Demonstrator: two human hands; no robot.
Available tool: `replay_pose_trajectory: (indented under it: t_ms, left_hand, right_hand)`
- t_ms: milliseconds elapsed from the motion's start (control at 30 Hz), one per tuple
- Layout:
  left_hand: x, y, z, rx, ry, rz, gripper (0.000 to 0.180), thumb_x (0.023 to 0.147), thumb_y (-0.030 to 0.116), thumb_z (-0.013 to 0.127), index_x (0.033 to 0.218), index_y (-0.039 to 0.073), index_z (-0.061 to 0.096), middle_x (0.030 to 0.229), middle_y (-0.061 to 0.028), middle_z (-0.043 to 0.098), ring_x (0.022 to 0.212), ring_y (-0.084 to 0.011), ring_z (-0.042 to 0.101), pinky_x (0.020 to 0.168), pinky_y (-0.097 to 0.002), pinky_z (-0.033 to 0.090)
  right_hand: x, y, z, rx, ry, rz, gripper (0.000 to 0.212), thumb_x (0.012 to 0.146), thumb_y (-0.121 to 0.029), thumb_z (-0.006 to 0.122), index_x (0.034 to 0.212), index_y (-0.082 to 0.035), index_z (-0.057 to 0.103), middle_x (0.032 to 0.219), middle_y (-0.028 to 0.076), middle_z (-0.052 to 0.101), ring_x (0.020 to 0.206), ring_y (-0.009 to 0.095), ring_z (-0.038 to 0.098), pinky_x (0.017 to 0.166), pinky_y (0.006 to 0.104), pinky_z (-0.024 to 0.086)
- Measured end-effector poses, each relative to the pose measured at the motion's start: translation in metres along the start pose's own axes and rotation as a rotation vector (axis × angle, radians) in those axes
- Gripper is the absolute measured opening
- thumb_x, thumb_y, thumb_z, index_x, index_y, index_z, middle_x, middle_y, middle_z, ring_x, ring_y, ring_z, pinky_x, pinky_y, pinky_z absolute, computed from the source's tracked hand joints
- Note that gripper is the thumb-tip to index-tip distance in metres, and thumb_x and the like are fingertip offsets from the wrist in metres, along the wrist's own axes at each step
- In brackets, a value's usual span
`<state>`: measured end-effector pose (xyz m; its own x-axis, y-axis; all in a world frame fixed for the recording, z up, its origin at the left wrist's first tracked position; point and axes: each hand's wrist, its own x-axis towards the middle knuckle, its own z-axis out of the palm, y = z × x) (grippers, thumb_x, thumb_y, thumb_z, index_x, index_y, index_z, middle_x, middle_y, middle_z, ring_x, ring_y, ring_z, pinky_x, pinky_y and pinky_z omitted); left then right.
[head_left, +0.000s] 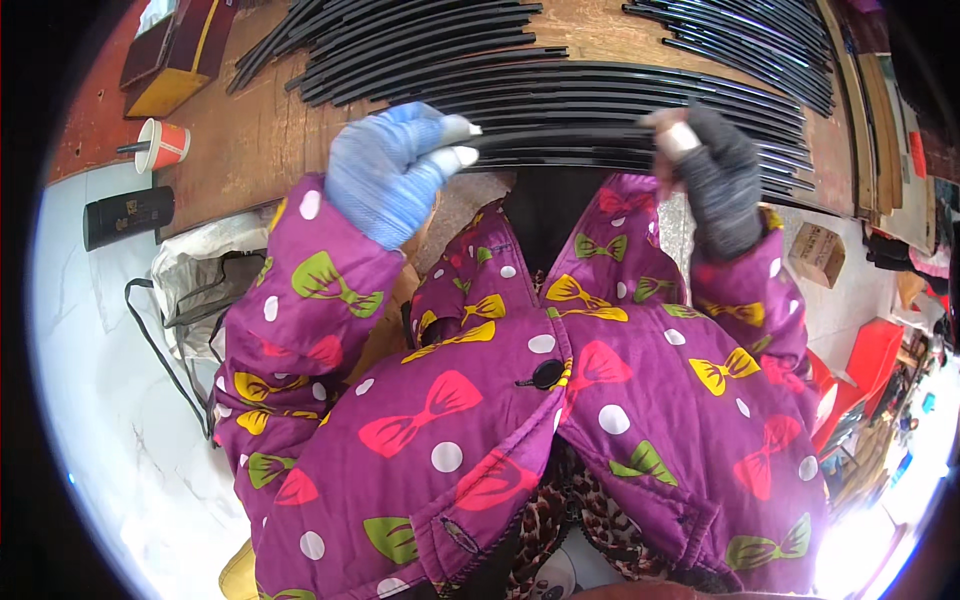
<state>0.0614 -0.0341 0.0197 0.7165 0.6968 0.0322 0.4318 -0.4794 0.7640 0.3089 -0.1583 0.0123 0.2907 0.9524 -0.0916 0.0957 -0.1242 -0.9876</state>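
My left hand (392, 165), in a light blue glove with white-covered fingertips, pinches one end of a thin black rod (565, 132). The far end of this rod is at the fingers of my right hand (712, 170), which wears a dark grey glove with bare fingertips and a white wrap on one finger. My right fingertips are slightly blurred, but they are closed on the rod. Right behind and beneath it, a row of similar black rods (610, 80) lies side by side along the near edge of the wooden table (255, 135).
More black rods lie in a bundle (420, 40) at the back left and another (750, 40) at the back right. A paper cup (170, 145), a black cylinder (130, 217) and a box (180, 60) are on the left. A small carton (818, 254) is at the right.
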Motion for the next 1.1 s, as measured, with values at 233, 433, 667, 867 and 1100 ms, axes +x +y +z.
replay_pose_trajectory:
  t_ms: [233,433,667,867,1100]
  left_hand:
    - [0.007,-0.012,-0.007,0.145,-0.035,0.053,0.018,0.073,0.009,0.061,0.090,0.001,0.063,0.080,-0.0108,0.060,0.074,-0.0175,0.058,0.066,-0.0257,0.044]
    - [-0.009,-0.034,-0.023,0.122,0.015,-0.010,0.016,0.072,0.008,0.062,0.085,-0.001,0.063,0.081,-0.0134,0.062,0.075,-0.0214,0.060,0.069,-0.0279,0.045]
    - [-0.004,-0.080,-0.032,-0.124,-0.203,-0.340,0.017,0.075,-0.001,0.051,0.089,-0.004,0.059,0.075,-0.0046,0.057,0.059,-0.0092,0.052,0.053,-0.0210,0.044]
    - [-0.018,-0.093,-0.027,-0.124,-0.019,-0.174,0.017,0.071,-0.002,0.057,0.088,-0.003,0.059,0.076,-0.0050,0.057,0.070,-0.0129,0.053,0.067,-0.0252,0.044]
    - [-0.020,-0.055,-0.019,0.063,0.198,0.254,0.021,0.071,-0.005,0.057,0.091,0.002,0.058,0.080,-0.0101,0.056,0.075,-0.0192,0.054,0.068,-0.0279,0.043]
  right_hand:
    - [0.002,0.000,-0.024,0.115,0.130,-0.035,0.019,0.081,-0.017,0.051,0.087,0.000,0.058,0.058,0.003,0.053,0.047,0.010,0.050,0.045,0.0201,0.040]
    - [0.001,0.006,-0.069,0.091,0.250,0.031,0.020,0.079,-0.022,0.052,0.079,-0.003,0.059,0.055,0.003,0.052,0.046,0.009,0.048,0.043,0.0214,0.038]
    - [0.002,0.007,-0.082,0.113,0.287,0.076,0.016,0.079,-0.015,0.054,0.073,-0.001,0.058,0.052,0.004,0.054,0.041,0.009,0.051,0.039,0.0226,0.040]
    - [-0.001,0.018,-0.080,0.140,0.271,0.074,0.018,0.080,-0.018,0.055,0.079,0.000,0.059,0.054,0.004,0.054,0.043,0.009,0.051,0.041,0.0219,0.040]
    - [0.000,0.015,-0.083,0.121,0.317,0.121,0.020,0.080,-0.020,0.056,0.079,0.000,0.059,0.053,0.004,0.053,0.042,0.009,0.050,0.040,0.0225,0.039]
